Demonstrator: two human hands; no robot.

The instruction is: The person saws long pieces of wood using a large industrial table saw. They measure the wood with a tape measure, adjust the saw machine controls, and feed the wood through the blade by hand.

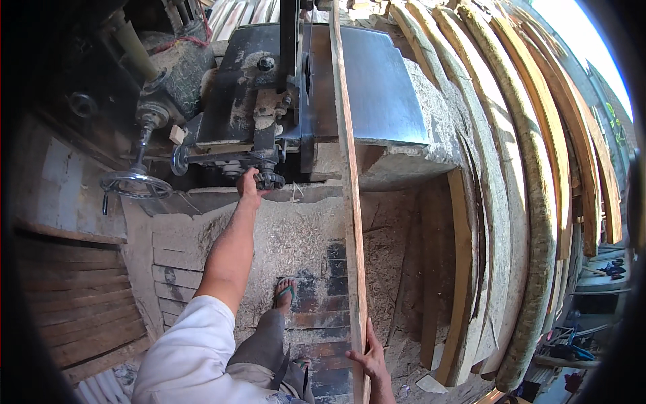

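Note:
A long, narrow wooden board (350,182) runs from the lower edge up across the metal saw table (370,81) of what looks like a band saw. My right hand (371,355) grips the board near its lower end, the thumb lying over its top. My left arm reaches forward to the machine's front. There my left hand (249,186) is closed on a dark round knob (270,180) below the table edge; its fingers are partly hidden. Close above that hand is the metal guide assembly (268,111), dusted with sawdust. The upright blade guard (289,47) rises beside the board.
A spoked handwheel (136,184) stands out at left. Slabs and round poles (538,195) are stacked along the right side. Sawdust (296,222) covers the brick floor around my sandalled foot (286,293). Wooden planks (81,296) lie at lower left.

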